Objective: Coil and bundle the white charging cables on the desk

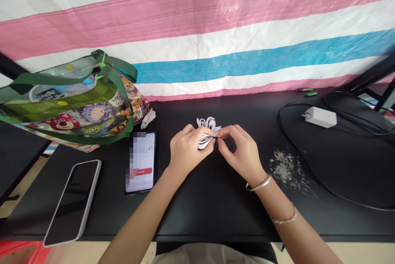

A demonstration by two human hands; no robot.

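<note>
Looks forward and down from head height, at close range, over the black desk (210, 214) toward the striped woven-plastic sheet (216, 66) beyond.

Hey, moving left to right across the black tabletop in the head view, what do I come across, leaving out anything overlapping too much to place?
Dark-screened phone, lit phone, left hand, coiled white cable, right hand, pale scraps, white charger.

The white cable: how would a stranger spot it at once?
Find the black table in front of the striped sheet. Near its middle, the left hand holds the white cable beside the right hand. Unlike the boxy white charger farther right, it's a bunch of thin loops.
</note>
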